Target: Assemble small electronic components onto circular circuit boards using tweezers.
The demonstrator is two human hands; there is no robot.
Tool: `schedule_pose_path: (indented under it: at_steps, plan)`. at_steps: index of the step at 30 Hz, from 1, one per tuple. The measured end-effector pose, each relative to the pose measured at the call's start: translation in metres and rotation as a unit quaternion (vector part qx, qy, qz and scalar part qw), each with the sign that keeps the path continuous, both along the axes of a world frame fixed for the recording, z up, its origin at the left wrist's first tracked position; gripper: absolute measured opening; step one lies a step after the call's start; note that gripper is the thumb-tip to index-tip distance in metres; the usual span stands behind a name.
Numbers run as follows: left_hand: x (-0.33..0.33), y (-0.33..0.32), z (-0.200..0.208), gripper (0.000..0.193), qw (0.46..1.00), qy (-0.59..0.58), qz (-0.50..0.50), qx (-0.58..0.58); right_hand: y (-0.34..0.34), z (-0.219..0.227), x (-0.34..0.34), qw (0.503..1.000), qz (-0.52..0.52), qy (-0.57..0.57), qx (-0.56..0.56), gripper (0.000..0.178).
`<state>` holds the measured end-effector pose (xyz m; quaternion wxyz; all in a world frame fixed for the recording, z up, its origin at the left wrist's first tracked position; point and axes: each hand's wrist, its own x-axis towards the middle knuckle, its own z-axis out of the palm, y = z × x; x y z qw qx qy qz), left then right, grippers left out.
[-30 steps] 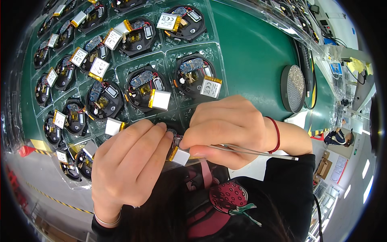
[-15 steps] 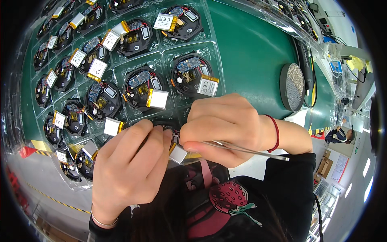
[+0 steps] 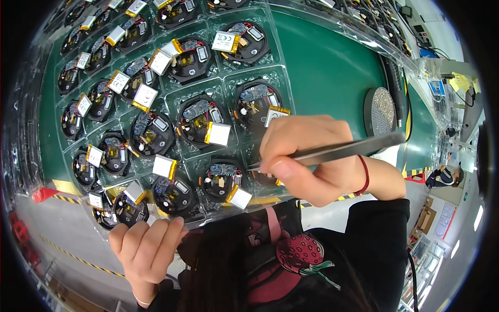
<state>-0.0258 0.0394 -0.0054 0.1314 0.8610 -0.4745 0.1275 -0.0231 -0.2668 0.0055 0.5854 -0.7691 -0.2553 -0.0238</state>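
Note:
In my right hand (image 3: 312, 161) is a pair of metal tweezers (image 3: 345, 149), pinched between thumb and fingers. Their tips point left, beside the upper right of a round black housing (image 3: 210, 190) with a blue circuit board. A silver battery (image 3: 240, 198) with a yellow end lies over that housing's lower right rim. Another round housing to the right is partly hidden under my right hand. My left hand (image 3: 148, 252) has its fingers curled at the near edge of the clear plastic tray (image 3: 205, 214); its thumb is hidden.
Several more round housings with batteries (image 3: 218, 134) fill the tray's compartments. The tray lies on a green table (image 3: 327, 67). At the right stands a round dark dish (image 3: 382, 112) of grainy material. More loaded trays (image 3: 358, 21) are at the far right; a person (image 3: 444, 177) is in the background.
My left hand has drawn back from the near housing to the tray's edge. My right hand has moved right, with the tweezers now pointing left. The tray appears lower and further right in view.

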Motion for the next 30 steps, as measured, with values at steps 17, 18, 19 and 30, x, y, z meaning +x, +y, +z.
schedule_pose_path:
  at_steps: [17, 18, 19, 30]
  plan:
    - [0.008, -0.064, 0.008, 0.017, 0.859, 0.191, -0.062, -0.471, -0.005, 0.001, 0.004, 0.996, -0.054, 0.066, -0.015, 0.013]
    - [0.011, -0.053, 0.017, 0.017, 0.866, 0.184, -0.057, -0.461, 0.005, 0.006, 0.008, 0.997, -0.038, 0.069, -0.004, 0.013]
    - [0.017, -0.050, 0.017, 0.018, 0.868, 0.176, -0.066, -0.459, 0.005, 0.006, 0.009, 0.998, -0.040, 0.058, -0.004, 0.013]
    - [0.070, -0.061, 0.016, 0.022, 0.871, 0.087, -0.155, -0.457, 0.001, -0.003, 0.000, 0.996, -0.025, 0.083, 0.009, 0.011]
